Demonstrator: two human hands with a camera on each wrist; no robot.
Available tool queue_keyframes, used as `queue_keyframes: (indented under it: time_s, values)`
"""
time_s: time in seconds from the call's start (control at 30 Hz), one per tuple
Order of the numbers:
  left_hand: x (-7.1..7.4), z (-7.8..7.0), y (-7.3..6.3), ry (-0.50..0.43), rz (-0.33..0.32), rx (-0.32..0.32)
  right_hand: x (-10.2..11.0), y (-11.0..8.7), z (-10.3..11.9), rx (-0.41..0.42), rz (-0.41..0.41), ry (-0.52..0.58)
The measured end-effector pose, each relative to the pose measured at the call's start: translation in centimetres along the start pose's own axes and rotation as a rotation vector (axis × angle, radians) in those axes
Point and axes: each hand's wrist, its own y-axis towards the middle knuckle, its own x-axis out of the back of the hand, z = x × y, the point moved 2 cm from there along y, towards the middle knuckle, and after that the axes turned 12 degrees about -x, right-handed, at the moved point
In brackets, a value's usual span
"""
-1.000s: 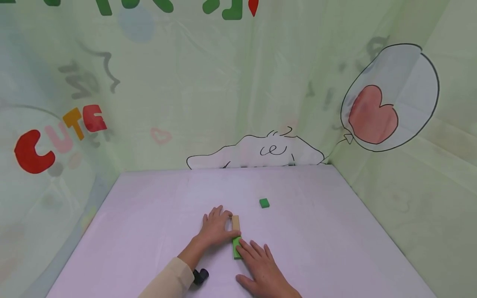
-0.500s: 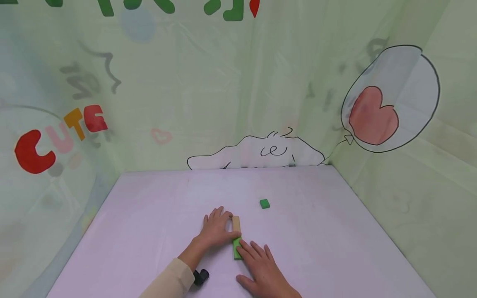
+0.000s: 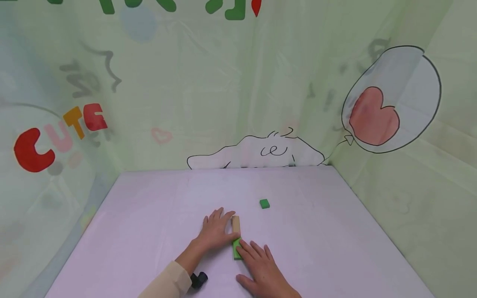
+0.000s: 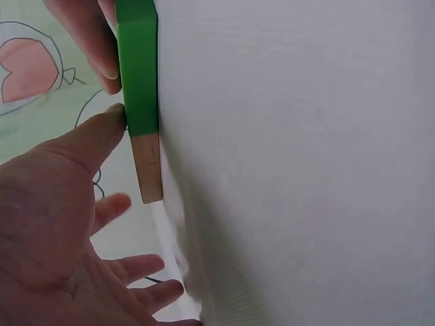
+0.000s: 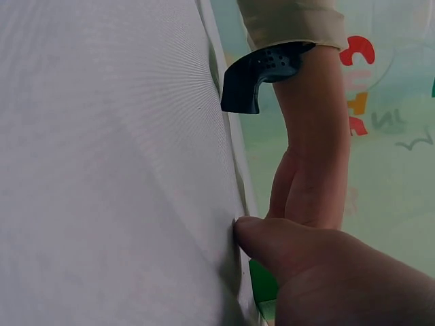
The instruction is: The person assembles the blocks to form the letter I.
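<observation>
A long green block and a plain wooden block lie end to end on the table, touching. My left hand is left of them, its thumb resting on the green block close to the joint, as the left wrist view shows. Its index finger is stretched out beside the wooden block's far end, and the other fingers are spread. From the right, my right hand lays straight fingertips on the green block, thumb held away. In the right wrist view, that hand hides most of the green block.
Farther back and right sits a small green square block. A dark wrist device sticks out below the left sleeve. The pale table meets printed curtains at its back and sides.
My left index finger has straightened and lifted off the wooden block's far end. The thumb, the right hand and the blocks stay about where they were.
</observation>
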Motion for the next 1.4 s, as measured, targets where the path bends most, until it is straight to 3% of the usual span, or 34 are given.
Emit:
queue_keyframes:
  time_s: [0.17,0.57,1.0,1.13,1.27,1.4]
  values:
    - [-0.1,0.0,-0.5,0.016,0.015,-0.036,-0.1,-0.1,-0.1,0.017,-0.005,0.007]
    - [-0.7,1.0,-1.2,0.023,0.105,-0.04,-0.6,-0.2,-0.1,0.003,-0.003,0.0]
    - [-0.4,0.9,-1.3,0.034,0.09,-0.012,0.1,-0.2,0.2,0.017,-0.014,0.004]
    - [-0.2,0.8,-1.3,0.025,0.095,-0.007,0.7,-0.1,0.1,0.007,-0.087,0.061]
    - [-0.1,0.8,-1.2,0.017,0.098,-0.004,1.5,0.2,-0.7,-0.008,-0.238,0.115]
    - [0.0,0.6,-1.2,0.009,0.107,0.001,1.9,0.7,-1.9,-0.064,-0.328,0.135]
